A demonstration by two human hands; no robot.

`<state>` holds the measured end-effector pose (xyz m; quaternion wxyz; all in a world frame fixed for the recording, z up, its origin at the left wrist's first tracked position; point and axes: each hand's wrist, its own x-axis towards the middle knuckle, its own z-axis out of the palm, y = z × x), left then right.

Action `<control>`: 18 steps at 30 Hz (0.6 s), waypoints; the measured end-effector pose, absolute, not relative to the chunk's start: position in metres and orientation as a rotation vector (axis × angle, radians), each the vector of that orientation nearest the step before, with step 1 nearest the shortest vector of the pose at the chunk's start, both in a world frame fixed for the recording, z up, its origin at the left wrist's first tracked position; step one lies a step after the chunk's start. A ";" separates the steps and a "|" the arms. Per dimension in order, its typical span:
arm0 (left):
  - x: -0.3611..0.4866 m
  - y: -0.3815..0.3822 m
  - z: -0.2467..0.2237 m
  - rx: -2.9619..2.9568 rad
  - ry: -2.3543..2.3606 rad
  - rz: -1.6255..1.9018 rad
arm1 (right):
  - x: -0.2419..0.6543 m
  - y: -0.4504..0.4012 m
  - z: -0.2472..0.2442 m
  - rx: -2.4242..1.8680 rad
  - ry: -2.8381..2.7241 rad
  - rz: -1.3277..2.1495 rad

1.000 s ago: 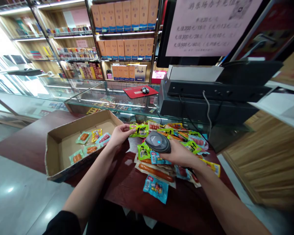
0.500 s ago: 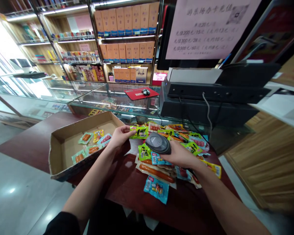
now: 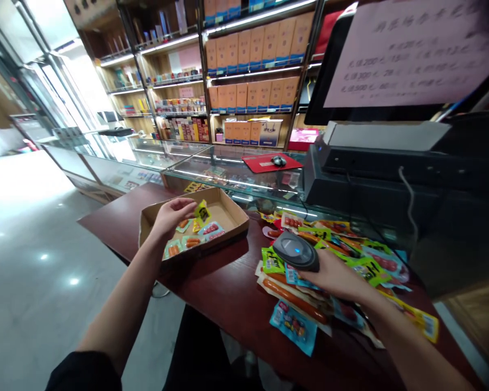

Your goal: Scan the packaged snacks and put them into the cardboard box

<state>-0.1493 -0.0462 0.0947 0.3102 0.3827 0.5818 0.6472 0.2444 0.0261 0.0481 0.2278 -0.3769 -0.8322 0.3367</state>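
My left hand [image 3: 173, 216] is over the cardboard box [image 3: 232, 213], its fingers pinched at the edge of a small yellow-green snack packet [image 3: 202, 212]. Inside the box, beneath that hand, lie several sausage packets [image 3: 193, 242]. My right hand [image 3: 334, 274] is wrapped round a dark grey barcode scanner [image 3: 295, 251], which shows a blue light on top. The scanner sits above a heap of packaged snacks: a green packet [image 3: 273, 260], a long sausage in clear wrap [image 3: 295, 297] and a blue packet [image 3: 294, 327] are at its near side.
The dark red tabletop [image 3: 224, 293] carries box and heap. Behind it stands a glass display counter [image 3: 212, 168] with a red mouse pad [image 3: 261, 162] and a mouse [image 3: 279, 161]. A monitor with a pink paper sign [image 3: 391, 60] rises at the right. Shelves of orange boxes [image 3: 255, 46] line the back.
My left hand has carried the green packet leftward from the heap to over the box. The scanner's blue light has come on. The view has turned left.
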 end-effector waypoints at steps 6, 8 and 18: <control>-0.162 -0.064 0.092 0.941 1.505 1.786 | 0.242 0.023 0.049 -1.081 -2.358 0.943; -0.149 -0.059 0.086 0.944 1.498 1.747 | 0.244 0.024 0.050 -1.049 -2.357 0.950; -0.022 -0.008 0.047 1.215 1.270 1.331 | 0.276 0.016 0.066 -1.129 -2.186 0.858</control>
